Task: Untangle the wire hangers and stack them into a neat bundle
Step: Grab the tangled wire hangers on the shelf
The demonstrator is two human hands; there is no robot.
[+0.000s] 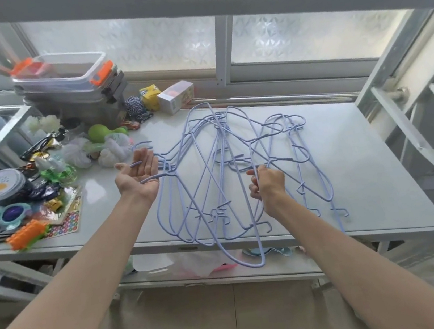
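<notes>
Several pale blue wire hangers point(219, 169) lie tangled across the white table point(355, 161), some overhanging its front edge. My left hand point(139, 175) is palm up at the pile's left side, fingers apart, with hanger hooks resting across the palm. My right hand point(267, 182) is closed around a wire near the middle of the tangle, just below a hook. A separate cluster of hangers point(304, 157) lies to the right of that hand, hooks pointing toward the window.
Clutter fills the table's left end: an orange toy point(26, 234), sunglasses point(2, 215), a round tin point(1, 185), a green toy point(105, 131). Stacked clear containers point(63, 74) and a small white box point(175, 97) stand at the back by the window.
</notes>
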